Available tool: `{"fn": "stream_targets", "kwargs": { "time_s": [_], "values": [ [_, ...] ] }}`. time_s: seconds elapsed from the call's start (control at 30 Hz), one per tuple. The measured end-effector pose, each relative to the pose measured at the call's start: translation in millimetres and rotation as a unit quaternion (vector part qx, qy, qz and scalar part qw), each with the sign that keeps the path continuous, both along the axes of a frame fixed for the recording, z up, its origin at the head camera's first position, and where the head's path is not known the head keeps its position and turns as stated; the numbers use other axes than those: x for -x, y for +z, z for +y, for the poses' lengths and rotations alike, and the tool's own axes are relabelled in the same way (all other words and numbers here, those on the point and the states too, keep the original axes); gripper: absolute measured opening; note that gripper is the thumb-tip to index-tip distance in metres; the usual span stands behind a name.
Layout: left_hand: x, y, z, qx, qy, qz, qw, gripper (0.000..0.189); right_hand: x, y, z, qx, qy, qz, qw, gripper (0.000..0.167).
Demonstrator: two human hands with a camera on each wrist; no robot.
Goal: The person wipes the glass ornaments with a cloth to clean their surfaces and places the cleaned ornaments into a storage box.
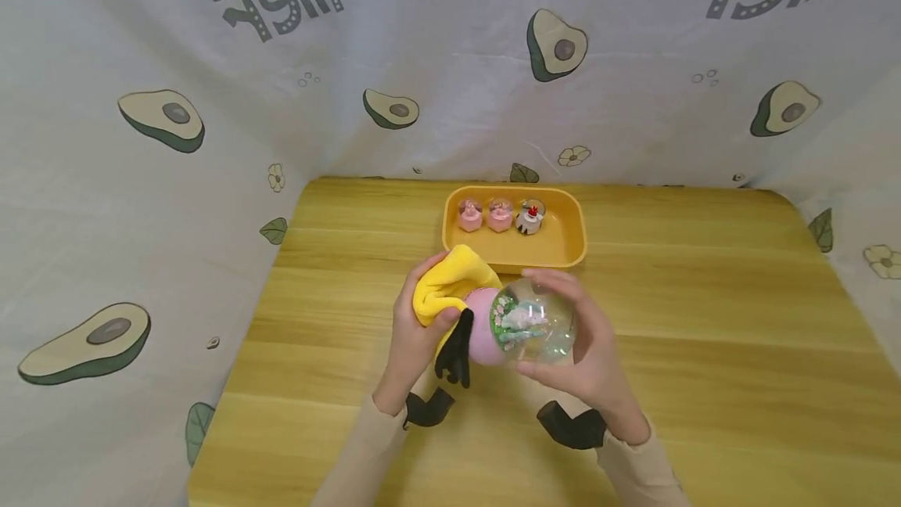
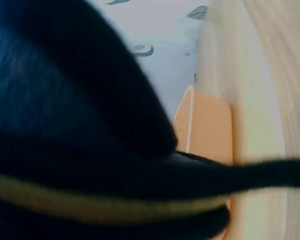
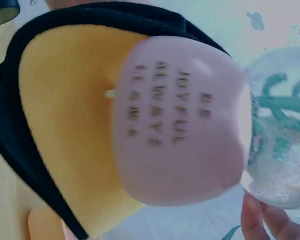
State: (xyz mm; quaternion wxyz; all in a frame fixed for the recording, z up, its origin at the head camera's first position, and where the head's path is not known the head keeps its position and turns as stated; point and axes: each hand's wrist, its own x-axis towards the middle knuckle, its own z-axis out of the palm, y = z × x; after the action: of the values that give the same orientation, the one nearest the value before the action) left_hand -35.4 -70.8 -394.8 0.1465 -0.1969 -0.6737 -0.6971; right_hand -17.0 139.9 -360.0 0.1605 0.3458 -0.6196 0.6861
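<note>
A snow globe (image 1: 524,323) with a pink base and a clear dome is held on its side above the table, dome toward the right. My right hand (image 1: 597,346) grips the dome, thumb and fingers spread around the glass. In my left hand (image 1: 414,339) is a folded yellow cloth (image 1: 450,280) with black edging, pinched against the base. Raised lettering shows on the pink base (image 3: 182,120) in the right wrist view, with the cloth (image 3: 75,110) behind its bottom end. Dark folds of cloth (image 2: 90,100) block most of the left wrist view.
Beyond my hands, a yellow-orange tray (image 1: 563,245) stands toward the back of the wooden table (image 1: 704,319). It holds two small pink globes (image 1: 470,215) and a small white and black one (image 1: 529,217) with a red top. An avocado-print curtain (image 1: 450,37) hangs behind.
</note>
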Motion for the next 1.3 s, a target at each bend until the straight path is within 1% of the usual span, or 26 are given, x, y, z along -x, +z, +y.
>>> {"fn": "stream_targets", "kwargs": {
  "time_s": [0.1,0.2,0.33,0.43,0.47,0.57,0.67,0.73,0.8,0.83,0.87,1.03,1.07,1.2,1.3],
  "values": [
    [0.1,-1.7,-7.6,0.016,0.03,0.008,0.9994,0.072,1.3,0.6,0.7,0.034,-0.028,-0.029,0.9986,0.084],
    [0.4,-2.9,-16.2,0.031,0.045,0.019,0.9983,0.07,5.9,1.6,2.9,0.057,-0.073,-0.039,0.9949,0.084],
    [0.6,-3.8,-27.7,0.045,0.06,0.03,0.9967,0.07,13.0,2.3,7.1,0.066,-0.132,-0.053,0.9877,0.08],
    [0.6,-1.2,-36.8,0.058,0.076,0.04,0.9946,0.073,17.8,1.9,10.2,0.072,-0.157,-0.073,0.9823,0.08],
    [0.1,1.0,-40.0,0.063,0.081,0.044,0.9938,0.074,19.2,1.4,11.6,0.075,-0.16,-0.082,0.9808,0.08],
    [-4.7,13.7,-48.9,0.076,0.095,0.054,0.9911,0.077,24.6,-1.2,16.3,0.082,-0.166,-0.1,0.9777,0.079],
    [-11.1,26.5,-58.0,0.1,0.115,0.061,0.9864,0.079,30.3,-3.5,21.4,0.078,-0.17,-0.117,0.9754,0.079],
    [-13.4,29.8,-64.7,0.119,0.128,0.064,0.9825,0.081,34.3,-5.1,24.1,0.074,-0.173,-0.124,0.9742,0.079],
    [-14.6,29.5,-71.9,0.135,0.139,0.069,0.9787,0.08,37.8,-6.3,26.5,0.064,-0.179,-0.133,0.9727,0.078],
    [-14.8,28.3,-75.6,0.14,0.142,0.07,0.9774,0.078,39.7,-7.0,27.3,0.061,-0.181,-0.135,0.9723,0.078],
    [-13.8,24.4,-80.2,0.145,0.146,0.072,0.9761,0.078,41.5,-7.6,28.0,0.058,-0.182,-0.138,0.9719,0.077],
    [-7.5,-1.5,-105.5,0.173,0.17,0.073,0.9673,0.075,48.3,-9.8,29.9,0.048,-0.187,-0.149,0.9698,0.077],
    [-6.1,-7.2,-110.6,0.183,0.175,0.074,0.9645,0.076,49.2,-10.3,30.1,0.046,-0.189,-0.153,0.969,0.077],
    [-5.7,-18.5,-123.4,0.226,0.191,0.083,0.9518,0.075,52.9,-12.9,31.1,0.031,-0.202,-0.168,0.9645,0.077],
    [-5.4,-28.6,-127.2,0.266,0.191,0.09,0.9408,0.076,56.4,-14.7,32.0,0.013,-0.212,-0.173,0.9619,0.077]
  ]
}}
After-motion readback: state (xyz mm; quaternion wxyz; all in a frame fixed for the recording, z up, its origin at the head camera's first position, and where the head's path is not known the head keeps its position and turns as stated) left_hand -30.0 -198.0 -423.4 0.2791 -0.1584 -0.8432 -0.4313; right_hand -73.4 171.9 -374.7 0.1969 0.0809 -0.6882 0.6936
